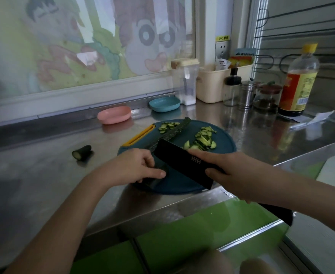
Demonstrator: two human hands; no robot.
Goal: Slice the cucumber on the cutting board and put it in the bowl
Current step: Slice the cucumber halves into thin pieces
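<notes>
A long dark cucumber [174, 131] lies lengthwise on the round teal cutting board [226, 141]. My left hand [137, 167] grips its near end with curled fingers. My right hand [228, 173] holds a black cleaver [182, 163], blade down against the cucumber just right of my left fingers. Cucumber slices [202, 138] are piled on the board's right side, and a few more slices [167, 126] lie at the far side. A pink bowl [114, 114] and a blue bowl [164, 103] stand behind the board.
A cut cucumber end [82, 152] lies on the steel counter left of the board. At the back right stand a clear container [185, 84], a cream bin [214, 84], small jars [247, 93] and a sauce bottle [299, 82]. The counter edge runs just under my wrists.
</notes>
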